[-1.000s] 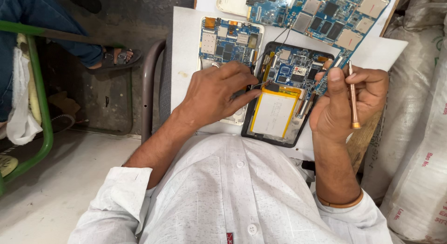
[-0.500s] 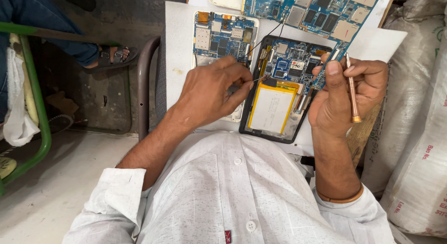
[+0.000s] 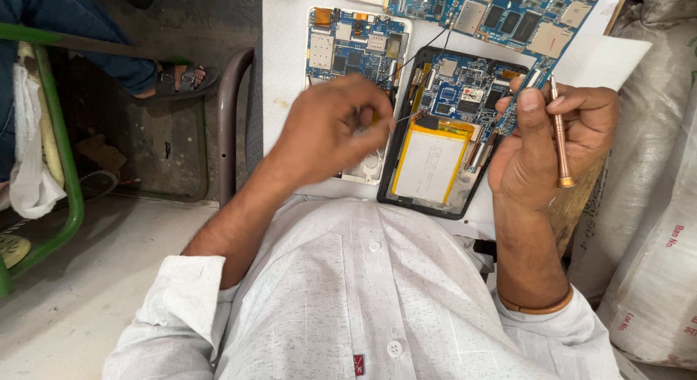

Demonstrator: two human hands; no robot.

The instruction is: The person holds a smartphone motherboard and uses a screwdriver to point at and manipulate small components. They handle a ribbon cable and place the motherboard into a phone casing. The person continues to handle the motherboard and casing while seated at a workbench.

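Left hand [image 3: 330, 126] was curled, fingertips pinched on something small, blurred, can't tell what, over the seam between the white opened tablet [image 3: 348, 46] and the black opened tablet [image 3: 450, 133]. Black one lay just right of those fingertips, battery [image 3: 430, 164] up, likely for board access. Right hand [image 3: 544, 140] fisted round a copper screwdriver [image 3: 559, 133], thumb steadying a loose circuit board [image 3: 523, 24].

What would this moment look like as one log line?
left hand: over white opened tablet | right hand: holds copper-coloured screwdriver | between: black opened tablet, yellow-edged battery
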